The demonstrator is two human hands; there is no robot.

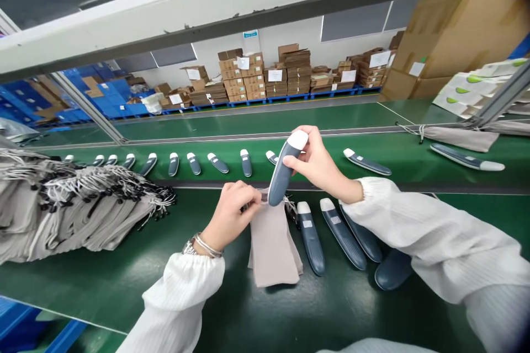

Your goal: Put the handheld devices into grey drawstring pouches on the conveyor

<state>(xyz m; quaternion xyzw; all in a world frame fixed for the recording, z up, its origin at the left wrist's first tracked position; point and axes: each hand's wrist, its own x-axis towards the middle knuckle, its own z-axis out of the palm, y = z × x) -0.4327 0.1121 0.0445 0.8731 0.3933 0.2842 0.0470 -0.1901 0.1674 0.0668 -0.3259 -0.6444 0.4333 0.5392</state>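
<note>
A dark blue device with a white tip (282,172) is held tilted in my right hand (317,162), its white end up and its lower end at the mouth of a grey cloth pouch (274,248). My left hand (237,210) pinches the pouch's upper left edge. The pouch lies over another one on the green table. Just right of it rests a similar device (311,240), with a second one (343,234) and others partly under my right forearm.
A large heap of grey drawstring pouches (74,204) covers the left. Across the front, a green conveyor belt (290,146) carries a row of spaced devices. A white metal beam (207,5) crosses above. Cardboard boxes (459,38) stand at the back right.
</note>
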